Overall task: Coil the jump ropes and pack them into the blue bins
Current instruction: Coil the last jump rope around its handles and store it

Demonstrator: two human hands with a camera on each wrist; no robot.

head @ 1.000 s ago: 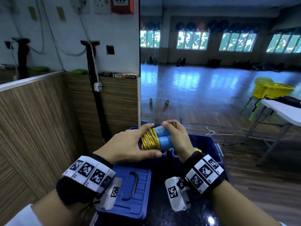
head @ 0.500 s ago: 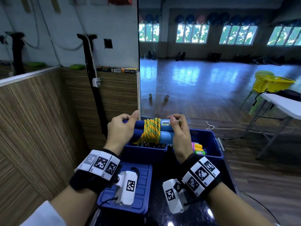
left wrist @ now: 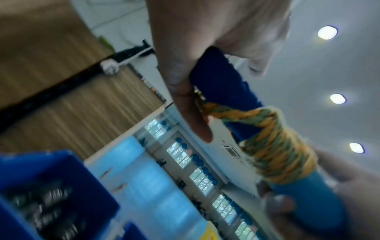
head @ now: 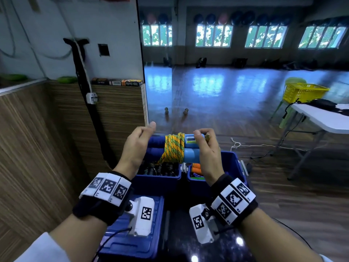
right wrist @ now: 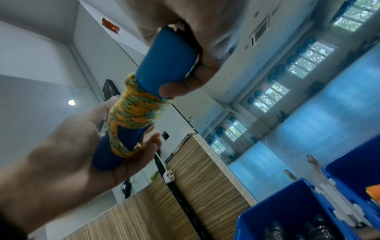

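Observation:
A jump rope (head: 173, 148) with its yellow-green cord wound round two blue handles hangs level above two blue bins in the head view. My left hand (head: 145, 137) grips the dark blue foam ends, thumb raised; the left wrist view shows its fingers (left wrist: 185, 100) curled on the handle beside the cord (left wrist: 277, 154). My right hand (head: 202, 138) grips the light blue ends (right wrist: 164, 61) and pinches a bit of cord at the top. The left bin (head: 156, 179) holds dark ropes. The right bin (head: 234, 163) holds orange and other coloured ones.
A blue lid (head: 128, 241) lies on the dark counter near me. A wood-panelled wall (head: 37, 148) and a black pole (head: 85, 95) stand close on the left. At the right are a white folding table (head: 321, 118) and a yellow basket (head: 302, 93); a cable (head: 264, 146) runs across the floor.
My left hand slid off the wound cord to the left ends of the handles. The bundle has risen slightly and turned level above the bins. The right hand kept its hold.

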